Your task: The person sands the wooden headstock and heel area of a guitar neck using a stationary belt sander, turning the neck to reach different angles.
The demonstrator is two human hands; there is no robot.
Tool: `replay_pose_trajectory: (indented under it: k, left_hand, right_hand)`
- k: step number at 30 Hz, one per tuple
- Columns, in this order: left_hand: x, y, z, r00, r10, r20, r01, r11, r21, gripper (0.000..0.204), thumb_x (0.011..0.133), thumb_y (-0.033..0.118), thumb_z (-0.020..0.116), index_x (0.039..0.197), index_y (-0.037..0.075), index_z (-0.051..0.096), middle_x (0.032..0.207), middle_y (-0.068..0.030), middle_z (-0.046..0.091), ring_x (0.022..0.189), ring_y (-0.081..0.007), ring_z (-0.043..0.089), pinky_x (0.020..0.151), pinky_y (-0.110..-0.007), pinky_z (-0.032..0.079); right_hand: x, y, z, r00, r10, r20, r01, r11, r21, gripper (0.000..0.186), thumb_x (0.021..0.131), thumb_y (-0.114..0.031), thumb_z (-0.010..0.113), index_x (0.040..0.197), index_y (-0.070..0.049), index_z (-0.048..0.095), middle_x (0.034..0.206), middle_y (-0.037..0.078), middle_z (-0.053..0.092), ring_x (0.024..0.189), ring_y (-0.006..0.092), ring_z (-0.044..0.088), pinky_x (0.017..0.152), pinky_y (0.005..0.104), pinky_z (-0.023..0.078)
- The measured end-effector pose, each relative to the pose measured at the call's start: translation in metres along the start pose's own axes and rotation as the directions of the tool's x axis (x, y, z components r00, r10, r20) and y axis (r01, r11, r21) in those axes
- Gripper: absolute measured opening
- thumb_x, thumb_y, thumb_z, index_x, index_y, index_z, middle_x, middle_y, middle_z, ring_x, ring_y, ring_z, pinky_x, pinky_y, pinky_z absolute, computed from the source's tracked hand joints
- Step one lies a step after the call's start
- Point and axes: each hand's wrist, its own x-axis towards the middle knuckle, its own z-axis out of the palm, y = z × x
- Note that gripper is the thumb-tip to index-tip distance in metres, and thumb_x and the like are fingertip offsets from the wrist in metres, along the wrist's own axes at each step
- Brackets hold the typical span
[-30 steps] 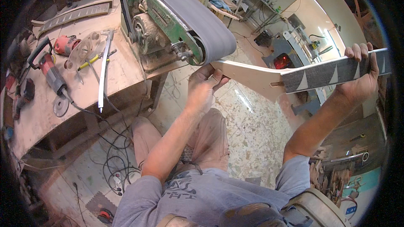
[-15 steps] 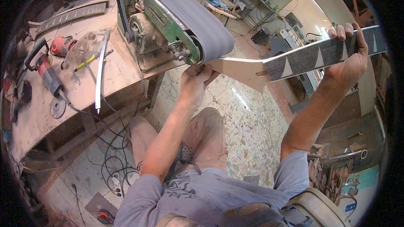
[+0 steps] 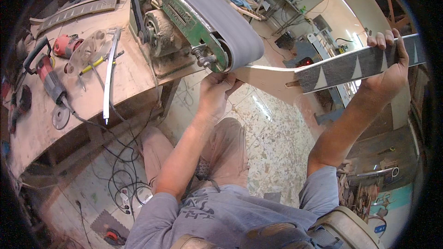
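Observation:
A guitar neck [image 3: 339, 74] with a dark fingerboard and pale fin-shaped inlays spans from my left hand to my right. Its bare wooden headstock [image 3: 267, 77] touches or nearly touches the underside of the belt sander's rounded end. My left hand [image 3: 216, 93] pinches the headstock's tip, just below the belt [image 3: 242, 41]; part of its grip is hidden. Farther right, my right hand [image 3: 388, 67] wraps round the neck from behind and below, fingertips over its upper edge. The green belt sander [image 3: 184, 23] stands on the bench, its grey belt blurred as if running.
On the wooden bench [image 3: 34, 143] at left lie a red-black power tool [image 3: 53, 80], a red tool [image 3: 67, 46], a clear template [image 3: 87, 57], a metal caliper [image 3: 110, 74] and another neck [image 3: 78, 14]. Cables [image 3: 122, 180] coil on the floor beside my legs.
The whole view has shifted slightly, with sander, neck and hands appearing a little farther right. Both hands keep the same hold on the neck. A red light now shows behind the neck.

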Motion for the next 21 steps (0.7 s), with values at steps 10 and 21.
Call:
replay_pose_trajectory:
  k: [10, 21]
  left_hand:
    - [0.019, -0.002, -0.033, 0.994, -0.046, -0.098, 0.044, 0.999, -0.021, 0.028, 0.085, -0.010, 0.050, 0.111, -0.005, 0.058, 0.106, -0.0065, 0.060, 0.100, -0.0189, 0.061, 0.098, -0.038, 0.053]
    - [0.035, -0.013, -0.082, 0.995, -0.020, -0.095, 0.026, 0.997, 0.067, 0.021, 0.096, 0.000, 0.051, 0.116, -0.005, 0.057, 0.112, -0.0081, 0.061, 0.102, -0.0186, 0.062, 0.097, -0.034, 0.052]
  right_hand:
    - [-0.015, 0.044, 0.024, 0.988, -0.017, -0.154, 0.003, 0.996, -0.091, 0.021, 0.092, -0.017, 0.056, 0.102, 0.001, 0.057, 0.081, 0.008, 0.053, 0.072, 0.0228, 0.052, 0.070, 0.0392, 0.047]
    - [-0.039, 0.097, 0.043, 0.970, -0.029, -0.243, -0.006, 0.990, -0.139, 0.019, 0.094, -0.017, 0.056, 0.096, 0.001, 0.060, 0.077, 0.011, 0.057, 0.067, 0.0242, 0.059, 0.062, 0.0421, 0.055]
